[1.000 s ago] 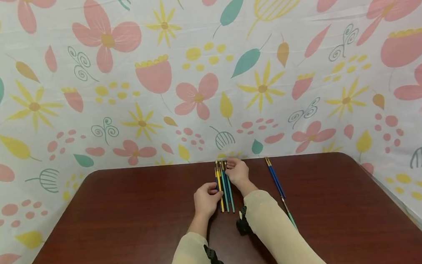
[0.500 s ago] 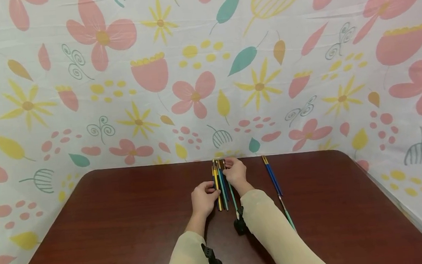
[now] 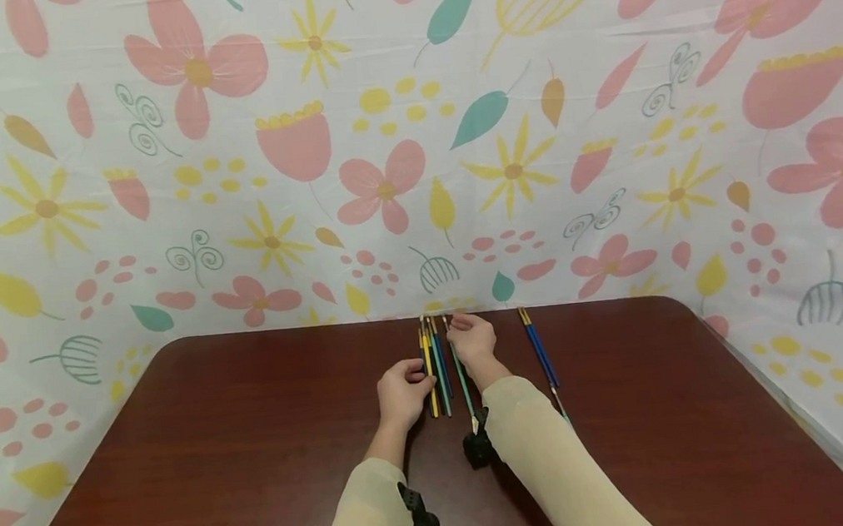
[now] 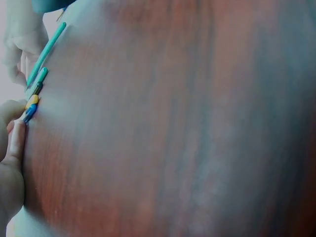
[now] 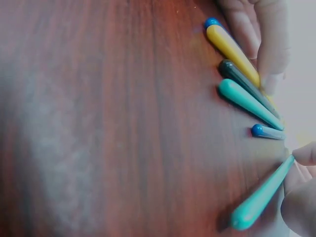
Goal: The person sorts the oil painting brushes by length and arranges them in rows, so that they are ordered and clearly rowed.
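Several paintbrushes lie in a bunch near the table's far edge, handles towards me. My left hand (image 3: 401, 394) pinches a yellow paintbrush (image 5: 231, 48) and the blue paintbrush (image 5: 212, 21) beside it at the bunch's left side. Just right of these lie a black paintbrush (image 5: 241, 79), a teal paintbrush (image 5: 249, 102) and another blue paintbrush (image 5: 265, 131). With its fingertips, my right hand (image 3: 474, 342) pinches a separate teal paintbrush (image 5: 262, 196) near its bristle end. That brush slants apart from the bunch, a strip of table between them.
To the right of my right hand lie two blue paintbrushes (image 3: 539, 348) side by side. A thinner brush (image 3: 559, 404) lies below them, partly hidden by my right sleeve (image 3: 551, 452). A flowered cloth (image 3: 376, 91) hangs directly behind the brown table (image 3: 243, 462).
My right hand has drawn the teal paintbrush rightwards out of the bunch, and the gap between them has widened. My left hand stays on the yellow and blue brushes.
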Demonstrator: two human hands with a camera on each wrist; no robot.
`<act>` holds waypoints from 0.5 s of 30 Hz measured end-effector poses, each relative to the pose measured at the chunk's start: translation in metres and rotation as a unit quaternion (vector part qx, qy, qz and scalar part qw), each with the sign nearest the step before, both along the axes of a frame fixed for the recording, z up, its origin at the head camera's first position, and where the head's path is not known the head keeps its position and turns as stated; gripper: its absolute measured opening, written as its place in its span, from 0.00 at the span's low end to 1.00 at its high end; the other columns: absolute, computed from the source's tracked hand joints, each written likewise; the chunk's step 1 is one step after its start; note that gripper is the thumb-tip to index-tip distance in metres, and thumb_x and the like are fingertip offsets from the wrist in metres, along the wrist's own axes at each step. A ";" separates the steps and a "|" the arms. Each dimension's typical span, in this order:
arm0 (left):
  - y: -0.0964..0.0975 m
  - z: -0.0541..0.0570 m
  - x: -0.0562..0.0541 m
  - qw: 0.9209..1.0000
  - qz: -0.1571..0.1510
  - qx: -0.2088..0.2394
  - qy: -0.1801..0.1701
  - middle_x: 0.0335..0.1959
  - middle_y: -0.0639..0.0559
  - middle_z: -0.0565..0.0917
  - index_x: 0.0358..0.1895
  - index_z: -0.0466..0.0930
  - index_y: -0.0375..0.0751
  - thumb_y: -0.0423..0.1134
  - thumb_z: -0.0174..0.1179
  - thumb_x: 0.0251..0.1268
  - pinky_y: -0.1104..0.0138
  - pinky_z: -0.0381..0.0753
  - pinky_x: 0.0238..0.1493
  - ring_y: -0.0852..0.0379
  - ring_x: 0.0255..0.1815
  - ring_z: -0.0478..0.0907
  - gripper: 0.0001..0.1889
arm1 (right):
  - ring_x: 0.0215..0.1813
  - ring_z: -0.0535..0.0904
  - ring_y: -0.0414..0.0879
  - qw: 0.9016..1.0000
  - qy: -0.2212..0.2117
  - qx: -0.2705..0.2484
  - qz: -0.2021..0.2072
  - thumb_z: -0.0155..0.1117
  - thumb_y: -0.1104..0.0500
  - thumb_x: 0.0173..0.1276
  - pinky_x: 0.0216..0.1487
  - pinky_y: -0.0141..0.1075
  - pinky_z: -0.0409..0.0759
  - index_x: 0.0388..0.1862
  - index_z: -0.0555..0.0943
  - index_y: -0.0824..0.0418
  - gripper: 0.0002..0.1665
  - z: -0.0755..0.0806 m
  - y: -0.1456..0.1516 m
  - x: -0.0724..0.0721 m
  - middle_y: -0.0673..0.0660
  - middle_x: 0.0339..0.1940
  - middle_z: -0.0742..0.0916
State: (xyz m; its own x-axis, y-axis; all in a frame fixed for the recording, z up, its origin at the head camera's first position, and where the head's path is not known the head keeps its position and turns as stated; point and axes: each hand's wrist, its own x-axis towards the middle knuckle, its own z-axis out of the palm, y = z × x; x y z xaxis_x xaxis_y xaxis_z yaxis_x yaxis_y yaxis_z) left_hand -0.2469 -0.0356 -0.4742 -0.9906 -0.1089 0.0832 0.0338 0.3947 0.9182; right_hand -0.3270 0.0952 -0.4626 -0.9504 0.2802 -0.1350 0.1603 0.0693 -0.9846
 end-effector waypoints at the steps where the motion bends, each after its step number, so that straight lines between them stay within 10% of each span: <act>1: 0.000 0.001 0.000 1.000 0.001 0.001 -0.001 0.43 0.42 0.84 0.52 0.81 0.37 0.35 0.65 0.58 0.60 0.84 0.39 0.48 0.45 0.82 0.17 | 0.61 0.76 0.55 1.000 -0.003 0.000 0.000 0.59 0.69 0.64 0.58 0.47 0.78 0.60 0.76 0.63 0.23 0.001 0.000 0.000 0.64 0.56 0.81; 15: 0.001 0.000 0.000 1.000 0.004 -0.006 0.001 0.42 0.43 0.85 0.51 0.82 0.38 0.35 0.66 0.57 0.61 0.84 0.38 0.49 0.44 0.82 0.17 | 0.60 0.77 0.56 0.999 -0.015 -0.035 -0.004 0.60 0.69 0.64 0.59 0.46 0.77 0.59 0.77 0.63 0.23 0.006 0.006 0.004 0.63 0.56 0.82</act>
